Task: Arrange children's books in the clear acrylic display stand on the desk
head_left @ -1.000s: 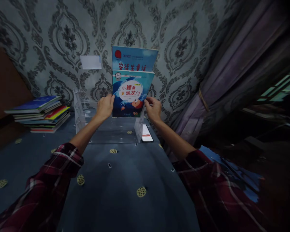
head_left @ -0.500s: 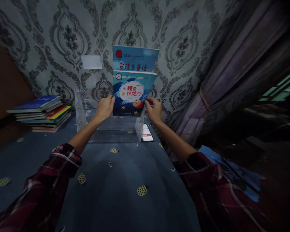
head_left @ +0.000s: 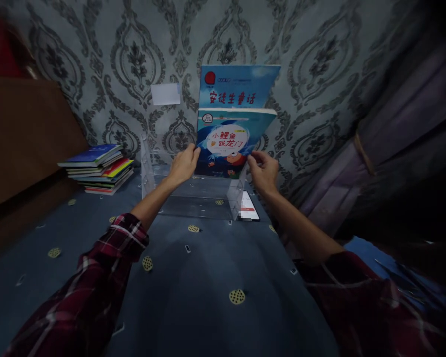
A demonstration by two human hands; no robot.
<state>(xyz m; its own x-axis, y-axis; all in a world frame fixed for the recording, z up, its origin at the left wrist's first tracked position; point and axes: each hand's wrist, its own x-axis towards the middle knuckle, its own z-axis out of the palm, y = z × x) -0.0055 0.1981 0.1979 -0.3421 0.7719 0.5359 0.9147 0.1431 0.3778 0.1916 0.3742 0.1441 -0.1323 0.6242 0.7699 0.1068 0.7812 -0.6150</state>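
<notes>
"Leftmost?"
"My left hand (head_left: 185, 162) pinches the front book (head_left: 226, 144) by its left edge."
"Book?"
"Between hands, long axis roughly upright, above the clear rack (head_left: 237, 196) near the bench's (head_left: 193, 292) back edge."
"Right?"
"My right hand (head_left: 263, 171) pinches its right edge. Neither's nearer."

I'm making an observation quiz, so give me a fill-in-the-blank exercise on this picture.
The left hand and right hand hold the front book, whose title stands on a ____ background.
The back book has its large title in ____.
The stack of books has a ____ cover on top.
Beside the clear rack, on its ____ side, lies the phone.
Missing words: white; red; blue; right.
</notes>
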